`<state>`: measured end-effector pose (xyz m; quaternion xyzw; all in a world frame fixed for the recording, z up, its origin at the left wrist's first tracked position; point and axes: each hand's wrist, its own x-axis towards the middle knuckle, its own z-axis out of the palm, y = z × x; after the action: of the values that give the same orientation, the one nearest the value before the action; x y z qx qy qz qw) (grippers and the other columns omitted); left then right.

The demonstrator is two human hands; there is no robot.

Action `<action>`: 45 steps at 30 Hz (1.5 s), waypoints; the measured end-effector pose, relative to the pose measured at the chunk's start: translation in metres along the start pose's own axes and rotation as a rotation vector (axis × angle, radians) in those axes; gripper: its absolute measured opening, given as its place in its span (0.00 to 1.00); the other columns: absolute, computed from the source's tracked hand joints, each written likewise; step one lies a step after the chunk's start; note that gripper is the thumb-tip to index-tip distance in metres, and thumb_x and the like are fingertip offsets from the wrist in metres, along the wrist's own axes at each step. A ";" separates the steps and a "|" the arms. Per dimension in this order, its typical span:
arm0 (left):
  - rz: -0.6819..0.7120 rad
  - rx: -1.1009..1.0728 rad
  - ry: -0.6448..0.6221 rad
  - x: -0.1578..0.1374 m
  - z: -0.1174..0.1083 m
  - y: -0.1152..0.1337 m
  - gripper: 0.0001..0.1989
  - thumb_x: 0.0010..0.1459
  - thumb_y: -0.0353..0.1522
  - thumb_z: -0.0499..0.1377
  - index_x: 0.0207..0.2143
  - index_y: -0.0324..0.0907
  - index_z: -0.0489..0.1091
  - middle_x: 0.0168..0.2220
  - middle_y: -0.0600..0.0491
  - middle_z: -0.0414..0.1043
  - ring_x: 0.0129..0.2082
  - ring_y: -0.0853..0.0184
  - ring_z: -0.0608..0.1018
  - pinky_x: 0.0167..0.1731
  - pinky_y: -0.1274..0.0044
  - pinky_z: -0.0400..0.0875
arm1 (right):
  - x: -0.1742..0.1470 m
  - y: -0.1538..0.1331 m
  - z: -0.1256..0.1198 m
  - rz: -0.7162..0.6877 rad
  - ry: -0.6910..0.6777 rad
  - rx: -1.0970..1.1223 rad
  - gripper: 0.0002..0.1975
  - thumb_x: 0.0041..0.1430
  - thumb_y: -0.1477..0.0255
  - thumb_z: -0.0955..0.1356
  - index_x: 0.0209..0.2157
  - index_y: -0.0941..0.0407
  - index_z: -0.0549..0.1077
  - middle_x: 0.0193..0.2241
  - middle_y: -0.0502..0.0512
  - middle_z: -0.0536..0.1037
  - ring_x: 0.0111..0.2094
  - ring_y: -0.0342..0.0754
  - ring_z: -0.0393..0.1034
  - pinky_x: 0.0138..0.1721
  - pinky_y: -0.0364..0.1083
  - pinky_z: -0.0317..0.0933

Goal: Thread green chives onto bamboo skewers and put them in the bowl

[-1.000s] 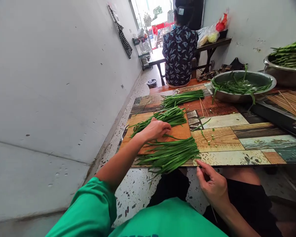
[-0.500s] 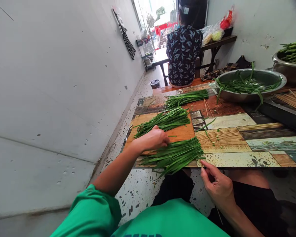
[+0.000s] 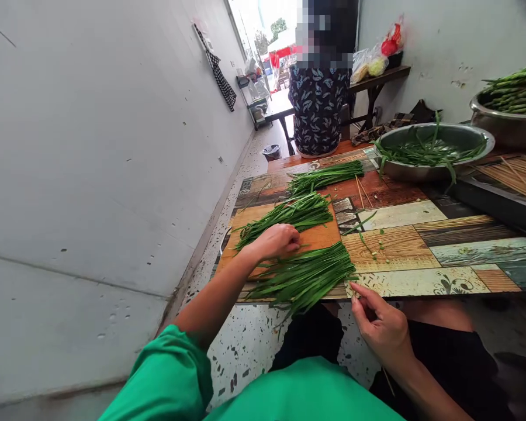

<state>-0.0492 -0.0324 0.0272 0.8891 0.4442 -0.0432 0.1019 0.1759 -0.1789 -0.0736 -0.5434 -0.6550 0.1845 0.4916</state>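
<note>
My left hand (image 3: pixel 278 240) is over the wooden cutting board (image 3: pixel 318 238), at the far edge of the front bundle of garlic chives (image 3: pixel 307 278). Its fingers are curled together, and what they hold, if anything, is hidden. That bundle fans out over the table's near edge. A second bundle of chives (image 3: pixel 289 217) lies across the board, and a third (image 3: pixel 326 175) rests beyond it. At the near edge of the table, beside the cut ends, my right hand (image 3: pixel 383 320) pinches a thin wooden skewer (image 3: pixel 388 381), whose tail shows below the palm.
A steel bowl of loose chives (image 3: pixel 433 155) stands at the right, with a pot of asparagus (image 3: pixel 515 102) behind it. Wooden skewers (image 3: pixel 515 175) lie in a dark tray; two more skewers (image 3: pixel 363 192) lie on the table. A person (image 3: pixel 318 108) sits ahead, back turned.
My left hand has risen slightly away from the front bundle. The right hand keeps its pinch beside the cut ends. The whole view has shifted a little.
</note>
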 end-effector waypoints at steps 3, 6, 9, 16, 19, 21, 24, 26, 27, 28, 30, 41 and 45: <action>-0.029 -0.054 0.142 0.004 -0.002 0.007 0.07 0.57 0.31 0.53 0.33 0.39 0.71 0.29 0.53 0.72 0.28 0.70 0.71 0.30 0.80 0.63 | 0.006 -0.003 0.001 0.005 -0.025 0.028 0.13 0.58 0.71 0.64 0.42 0.57 0.75 0.20 0.49 0.76 0.16 0.40 0.66 0.16 0.39 0.60; -0.079 -0.137 0.206 0.013 0.000 0.014 0.05 0.55 0.31 0.55 0.30 0.39 0.70 0.26 0.54 0.71 0.25 0.72 0.69 0.27 0.80 0.62 | 0.010 -0.006 0.002 0.005 -0.038 0.035 0.13 0.58 0.71 0.63 0.42 0.58 0.75 0.18 0.47 0.73 0.15 0.39 0.63 0.16 0.39 0.59; -0.103 -0.254 0.222 0.023 0.006 0.017 0.03 0.51 0.29 0.58 0.29 0.38 0.71 0.26 0.55 0.72 0.25 0.73 0.69 0.27 0.81 0.62 | 0.011 -0.007 0.001 -0.004 -0.041 0.025 0.12 0.59 0.72 0.62 0.42 0.58 0.74 0.19 0.47 0.73 0.16 0.39 0.64 0.17 0.39 0.59; -0.184 -0.463 0.276 0.029 0.018 0.018 0.08 0.52 0.33 0.59 0.31 0.38 0.76 0.27 0.55 0.75 0.24 0.73 0.71 0.28 0.81 0.64 | 0.012 -0.006 0.000 -0.015 -0.053 0.031 0.13 0.59 0.73 0.62 0.42 0.58 0.74 0.18 0.46 0.72 0.16 0.39 0.64 0.19 0.38 0.59; -0.197 -0.499 0.267 0.030 0.020 0.022 0.10 0.52 0.35 0.59 0.31 0.38 0.77 0.25 0.55 0.74 0.23 0.74 0.69 0.25 0.82 0.61 | 0.013 -0.006 -0.001 -0.013 -0.053 0.026 0.13 0.59 0.73 0.62 0.42 0.58 0.74 0.17 0.46 0.72 0.16 0.39 0.64 0.19 0.38 0.59; -0.194 -0.532 0.251 0.031 0.021 0.025 0.10 0.52 0.35 0.59 0.31 0.38 0.77 0.24 0.56 0.74 0.22 0.74 0.68 0.24 0.82 0.60 | 0.013 -0.006 -0.001 -0.008 -0.059 0.028 0.13 0.59 0.73 0.62 0.42 0.59 0.74 0.18 0.47 0.73 0.17 0.39 0.65 0.20 0.38 0.60; -0.216 -0.533 0.270 0.032 0.020 0.030 0.09 0.51 0.33 0.59 0.30 0.37 0.76 0.23 0.56 0.73 0.22 0.75 0.68 0.24 0.82 0.60 | 0.013 -0.005 0.000 0.003 -0.069 0.032 0.13 0.59 0.73 0.62 0.43 0.60 0.74 0.19 0.47 0.73 0.18 0.39 0.66 0.21 0.39 0.61; -0.242 -0.519 0.285 0.032 0.020 0.032 0.09 0.51 0.32 0.58 0.30 0.36 0.76 0.23 0.56 0.72 0.22 0.75 0.67 0.24 0.82 0.60 | 0.012 -0.005 0.000 0.004 -0.070 0.034 0.13 0.59 0.73 0.63 0.43 0.60 0.74 0.19 0.47 0.73 0.18 0.39 0.66 0.21 0.39 0.60; -0.247 -0.521 0.286 0.032 0.020 0.032 0.09 0.51 0.31 0.58 0.30 0.36 0.76 0.23 0.56 0.72 0.22 0.75 0.67 0.24 0.83 0.60 | 0.012 -0.005 0.000 0.003 -0.069 0.035 0.13 0.59 0.73 0.63 0.43 0.60 0.74 0.19 0.47 0.72 0.18 0.39 0.65 0.21 0.39 0.60; -0.246 -0.527 0.283 0.033 0.020 0.032 0.09 0.51 0.31 0.58 0.30 0.36 0.76 0.22 0.56 0.72 0.21 0.75 0.67 0.24 0.83 0.59 | 0.012 -0.005 0.000 0.002 -0.068 0.036 0.13 0.59 0.74 0.63 0.43 0.61 0.74 0.19 0.47 0.72 0.18 0.39 0.65 0.21 0.39 0.60; -0.229 -0.548 0.277 0.033 0.021 0.032 0.09 0.51 0.31 0.58 0.30 0.36 0.76 0.22 0.56 0.71 0.21 0.76 0.67 0.24 0.83 0.60 | 0.012 -0.005 0.001 -0.002 -0.063 0.035 0.13 0.59 0.74 0.63 0.43 0.61 0.74 0.18 0.46 0.72 0.17 0.39 0.64 0.20 0.39 0.60; -0.208 -0.594 0.299 0.030 0.023 0.030 0.09 0.52 0.31 0.58 0.31 0.36 0.76 0.24 0.55 0.73 0.22 0.75 0.68 0.25 0.83 0.62 | 0.012 -0.005 0.000 -0.005 -0.038 0.029 0.13 0.58 0.74 0.63 0.42 0.60 0.75 0.21 0.49 0.75 0.19 0.40 0.68 0.20 0.38 0.62; -0.191 -0.599 0.308 0.029 0.025 0.029 0.09 0.52 0.32 0.58 0.31 0.36 0.76 0.24 0.55 0.73 0.22 0.75 0.68 0.25 0.83 0.61 | 0.012 -0.006 -0.001 -0.015 -0.035 0.020 0.13 0.58 0.74 0.63 0.42 0.60 0.75 0.19 0.48 0.75 0.18 0.40 0.68 0.20 0.38 0.62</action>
<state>-0.0080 -0.0320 0.0026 0.7702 0.5285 0.2142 0.2856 0.1741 -0.1703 -0.0632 -0.5302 -0.6656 0.1971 0.4868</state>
